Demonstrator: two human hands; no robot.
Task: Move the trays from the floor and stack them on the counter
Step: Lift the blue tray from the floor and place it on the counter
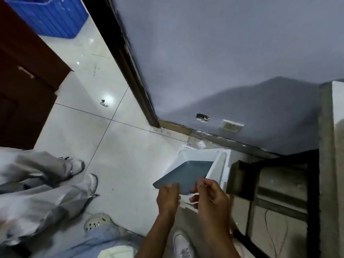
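A flat grey-blue tray [188, 174] is tilted, its far end inside a white box [217, 164] that stands on the tiled floor by the wall. My left hand [168, 197] grips the tray's near edge. My right hand [211, 194] holds the same edge just to the right, fingers curled over it. The counter [337, 146] shows as a pale slab at the far right edge, above dark shelving. What else lies in the box is hidden by the tray.
Another person's legs in grey trousers and pale shoes [78, 167] stand at the left. A dark wooden cabinet [22, 86] and a blue crate [50, 15] sit at the upper left. Open-frame shelving [275, 192] lies under the counter. A wall socket [232, 125] is low on the grey wall.
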